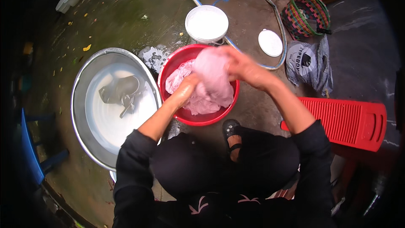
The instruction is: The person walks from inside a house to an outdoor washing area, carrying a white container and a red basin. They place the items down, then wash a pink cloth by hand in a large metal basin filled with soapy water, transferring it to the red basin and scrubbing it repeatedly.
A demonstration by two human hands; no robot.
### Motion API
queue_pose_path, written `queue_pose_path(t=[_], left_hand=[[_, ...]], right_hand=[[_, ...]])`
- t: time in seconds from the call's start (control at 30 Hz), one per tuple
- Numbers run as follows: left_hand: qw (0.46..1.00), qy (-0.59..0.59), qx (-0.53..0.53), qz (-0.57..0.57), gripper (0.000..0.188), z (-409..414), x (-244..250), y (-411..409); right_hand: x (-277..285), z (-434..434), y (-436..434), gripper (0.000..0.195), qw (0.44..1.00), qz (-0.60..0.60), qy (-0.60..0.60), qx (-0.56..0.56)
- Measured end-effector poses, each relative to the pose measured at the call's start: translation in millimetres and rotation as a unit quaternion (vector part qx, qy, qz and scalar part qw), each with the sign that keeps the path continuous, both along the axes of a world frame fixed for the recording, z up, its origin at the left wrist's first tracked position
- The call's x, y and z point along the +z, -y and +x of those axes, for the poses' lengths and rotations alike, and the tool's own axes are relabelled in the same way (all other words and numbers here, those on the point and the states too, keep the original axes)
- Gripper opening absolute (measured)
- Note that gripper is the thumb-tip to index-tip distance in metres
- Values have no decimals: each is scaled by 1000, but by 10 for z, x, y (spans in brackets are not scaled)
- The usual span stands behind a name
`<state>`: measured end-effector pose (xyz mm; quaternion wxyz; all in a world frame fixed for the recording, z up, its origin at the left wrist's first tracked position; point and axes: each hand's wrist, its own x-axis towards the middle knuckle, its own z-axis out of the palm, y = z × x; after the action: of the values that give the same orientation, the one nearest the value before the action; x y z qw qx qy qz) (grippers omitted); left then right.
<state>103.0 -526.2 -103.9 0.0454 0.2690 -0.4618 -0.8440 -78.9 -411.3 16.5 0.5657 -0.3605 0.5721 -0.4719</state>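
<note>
Both hands are over a red plastic basin (218, 118) that holds wet pink fabric. My right hand (242, 66) grips a pink garment (212, 69) near its raised upper right edge and is blurred. At the left side of the same cloth, my left hand (190, 85) is closed on a part of it. Lighter pink fabric (178, 77) lies in the basin beyond the left hand. A large metal tub (79, 101) stands to the left, touching or close to the basin, with a dark piece of clothing (120, 90) in its water.
A white bucket (206, 23) stands behind the basin, with a hose (280, 28) curving past a white lid (270, 42). Right of these are a woven basket (305, 17), a checked bag (310, 65) and a red plastic washboard (341, 120). A blue plastic stool (30, 148) is at far left.
</note>
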Motion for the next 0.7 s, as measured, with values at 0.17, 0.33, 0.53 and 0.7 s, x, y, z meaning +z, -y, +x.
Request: queue_pose_path(t=[0.17, 0.33, 0.53, 0.7], left_hand=[[996, 55, 61, 29, 20, 328, 417, 210], [993, 51, 97, -37, 21, 297, 1209, 110], [984, 7, 171, -44, 25, 118, 1773, 199], [816, 403, -32, -413, 52, 334, 918, 410]], right_hand=[[-1202, -83, -523, 59, 903, 101, -375, 186], [-1521, 541, -401, 69, 934, -4, -349, 76], [-1495, -44, -392, 45, 994, -81, -34, -69], [-991, -332, -278, 29, 955, -56, 277, -94]])
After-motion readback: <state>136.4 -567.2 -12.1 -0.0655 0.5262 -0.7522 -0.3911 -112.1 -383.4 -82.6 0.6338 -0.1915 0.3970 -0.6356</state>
